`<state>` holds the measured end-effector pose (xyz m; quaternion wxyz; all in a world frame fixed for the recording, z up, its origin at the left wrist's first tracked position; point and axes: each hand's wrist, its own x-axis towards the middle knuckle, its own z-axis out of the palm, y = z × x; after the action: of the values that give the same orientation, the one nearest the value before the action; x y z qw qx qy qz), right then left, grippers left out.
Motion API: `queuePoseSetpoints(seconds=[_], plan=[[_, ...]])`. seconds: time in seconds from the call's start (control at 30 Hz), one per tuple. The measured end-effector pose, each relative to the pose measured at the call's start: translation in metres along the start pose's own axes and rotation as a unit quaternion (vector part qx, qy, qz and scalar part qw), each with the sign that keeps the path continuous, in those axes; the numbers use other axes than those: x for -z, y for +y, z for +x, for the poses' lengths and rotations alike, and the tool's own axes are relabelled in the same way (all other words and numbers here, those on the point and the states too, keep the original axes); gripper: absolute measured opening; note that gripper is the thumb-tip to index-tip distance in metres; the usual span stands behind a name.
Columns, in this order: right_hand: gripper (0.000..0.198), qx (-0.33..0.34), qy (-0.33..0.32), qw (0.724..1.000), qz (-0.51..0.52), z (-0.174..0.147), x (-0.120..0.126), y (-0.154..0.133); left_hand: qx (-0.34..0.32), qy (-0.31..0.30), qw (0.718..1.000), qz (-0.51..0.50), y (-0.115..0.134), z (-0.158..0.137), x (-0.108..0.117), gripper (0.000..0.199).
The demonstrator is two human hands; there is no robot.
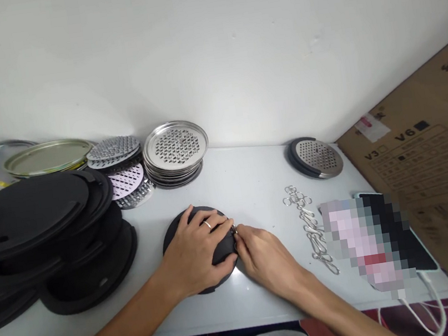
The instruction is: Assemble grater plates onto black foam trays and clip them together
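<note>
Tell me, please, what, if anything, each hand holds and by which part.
The right hand pinches a small metal piece, its gripped part hidden; the left hand lies spread over the black disc.

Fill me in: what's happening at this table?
The person's left hand lies spread over a round black piece, while the right hand pinches a small metal part at its right edge. Wire clips lie to the right; perforated metal discs stand stacked behind, and more black pieces are piled at left.

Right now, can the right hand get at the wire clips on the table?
Probably yes: only white tabletop shows between the right hand and the wire clips. Its grip seems closed on a small metal piece at the edge of the black disc, so likely release that first.
</note>
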<state>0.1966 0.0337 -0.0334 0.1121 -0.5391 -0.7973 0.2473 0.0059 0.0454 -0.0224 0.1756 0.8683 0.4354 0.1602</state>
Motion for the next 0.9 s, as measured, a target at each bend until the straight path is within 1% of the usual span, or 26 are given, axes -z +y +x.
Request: queuePoseSetpoints(seconds=[0.1,0.23,0.33,0.53,0.7,0.8,0.9], plan=[[0.021,-0.003,0.009,1.0,0.001,-0.001,-0.005,0.002,0.004,0.001,1.0,-0.005,-0.001,-0.001,0.0,0.055],[0.025,-0.013,0.036,0.999,-0.001,-0.003,-0.015,0.001,0.019,0.004,1.0,-0.023,0.0,-0.002,0.001,0.056],[0.026,-0.009,0.048,0.999,-0.003,-0.005,-0.02,0.001,0.024,0.007,0.999,-0.038,0.001,-0.003,0.003,0.058],[0.023,0.008,0.045,0.999,-0.002,-0.002,-0.013,-0.001,0.007,0.001,0.999,-0.048,0.001,-0.007,0.004,0.06],[0.02,0.029,0.043,0.999,0.004,-0.001,-0.011,0.0,0.006,-0.002,0.998,-0.056,0.002,-0.005,0.005,0.052],[0.021,0.026,0.058,0.998,0.011,-0.003,-0.014,-0.001,0.008,0.009,0.998,-0.059,0.002,-0.004,0.004,0.048],[0.022,0.017,0.085,0.996,0.026,-0.006,-0.02,-0.002,-0.001,0.003,0.999,-0.042,0.0,-0.004,0.003,0.053]])
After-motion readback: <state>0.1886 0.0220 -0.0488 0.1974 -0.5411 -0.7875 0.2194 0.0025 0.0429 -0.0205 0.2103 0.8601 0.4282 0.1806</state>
